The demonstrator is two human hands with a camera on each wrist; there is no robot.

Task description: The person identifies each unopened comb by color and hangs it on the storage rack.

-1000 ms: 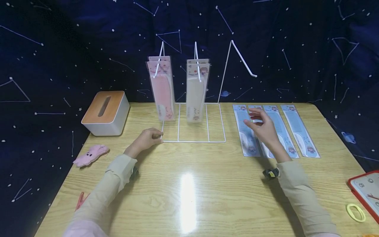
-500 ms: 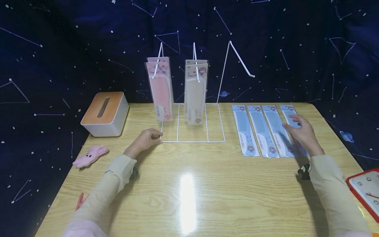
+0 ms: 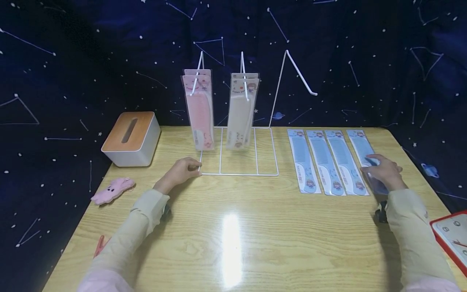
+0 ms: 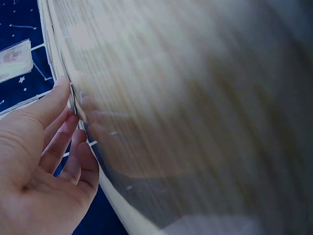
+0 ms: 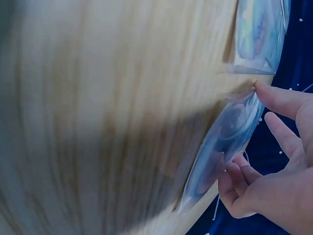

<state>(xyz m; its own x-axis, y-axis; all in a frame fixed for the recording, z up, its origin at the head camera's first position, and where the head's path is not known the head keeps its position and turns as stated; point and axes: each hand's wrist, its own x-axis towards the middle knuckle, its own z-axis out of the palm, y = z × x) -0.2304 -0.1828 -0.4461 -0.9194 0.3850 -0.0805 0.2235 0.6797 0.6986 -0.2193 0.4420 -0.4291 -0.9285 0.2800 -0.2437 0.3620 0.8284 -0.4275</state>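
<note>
At the left front corner of a white wire display rack (image 3: 238,174), my left hand (image 3: 181,170) pinches the base wire between thumb and fingers. Packaged pink combs (image 3: 200,111) hang from the rack's left hook, and packaged cream combs (image 3: 240,113) from the middle one. Nothing hangs on the right hook (image 3: 300,75). My right hand (image 3: 386,172) spans the rightmost packaged blue comb (image 3: 359,142) lying on the table, thumb at its left edge and curled fingers at its right edge. In the right wrist view the package (image 5: 220,147) lies between thumb and fingers.
Three more packaged blue combs (image 3: 322,162) lie in a row left of the right hand. A tissue box (image 3: 135,152) with a wooden lid, a pink plush toy (image 3: 113,191) and a red clip (image 3: 100,245) are at the left. A red-framed clock (image 3: 452,235) lies at the right edge.
My right hand has moved right across the blue combs and come down onto the rightmost one. My left hand has stayed on the rack's corner. The hanging cream comb has swung slightly.
</note>
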